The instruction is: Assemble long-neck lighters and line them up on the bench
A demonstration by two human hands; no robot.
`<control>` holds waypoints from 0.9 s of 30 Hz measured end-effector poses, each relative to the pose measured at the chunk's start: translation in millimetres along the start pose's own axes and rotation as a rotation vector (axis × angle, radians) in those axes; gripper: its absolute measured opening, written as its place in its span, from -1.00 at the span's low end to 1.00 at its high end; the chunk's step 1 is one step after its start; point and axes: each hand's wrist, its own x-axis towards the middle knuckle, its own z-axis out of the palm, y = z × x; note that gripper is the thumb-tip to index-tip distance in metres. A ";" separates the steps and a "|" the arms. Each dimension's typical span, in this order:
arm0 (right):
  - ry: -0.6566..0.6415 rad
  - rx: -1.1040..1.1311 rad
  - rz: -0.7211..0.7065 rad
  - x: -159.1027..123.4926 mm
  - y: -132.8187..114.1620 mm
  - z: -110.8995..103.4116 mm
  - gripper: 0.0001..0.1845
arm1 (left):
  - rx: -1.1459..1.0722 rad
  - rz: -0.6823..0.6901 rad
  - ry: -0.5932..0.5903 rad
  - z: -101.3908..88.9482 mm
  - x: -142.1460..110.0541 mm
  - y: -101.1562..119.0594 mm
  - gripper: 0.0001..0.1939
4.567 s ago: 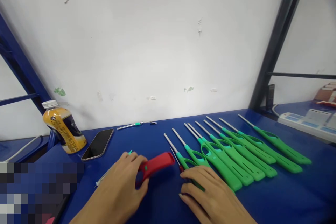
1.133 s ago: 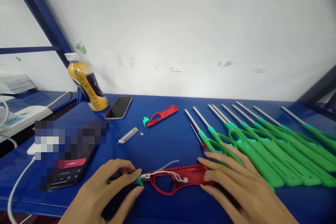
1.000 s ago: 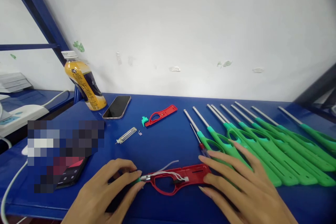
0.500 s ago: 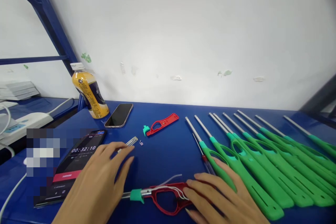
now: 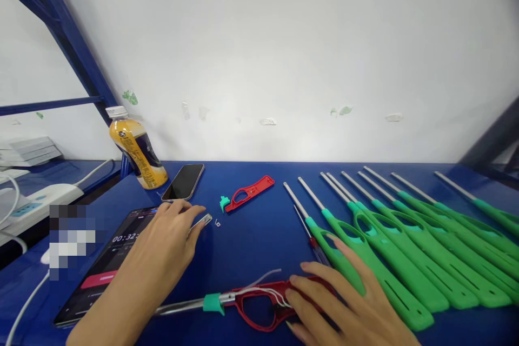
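Observation:
The fingers of my left hand are closed around a narrow clear plastic piece, whose end shows past the fingertips. My right hand rests over the handle of an opened red lighter, fingers across it and thumb on the near side. White wires and a thin clear tube lie along the lighter's half shell. Its metal barrel points left, with a teal trigger at the joint. Further back are the other red half shell, a teal part and tiny parts.
Several green lighters lie in a row on the right, beside a screwdriver. At left are a phone with a timer, a dark-screened phone, a drink bottle and a power strip.
My left hand has moved slightly up and away, and its fingers have closed on the clear plastic piece. My right hand stays on the red lighter.

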 end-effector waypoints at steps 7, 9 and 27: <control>-0.007 0.080 0.083 1.6 -7.7 -5.1 -0.74 | 0.106 0.012 -0.191 -7.8 38.4 28.8 -0.72; -0.019 0.114 0.104 3.3 -9.2 -8.1 -0.73 | 0.142 0.007 -0.242 -6.2 47.8 35.3 -0.69; 0.012 0.183 0.136 10.9 -6.9 -9.2 -0.59 | -0.125 0.139 0.071 -19.2 15.3 26.1 -0.59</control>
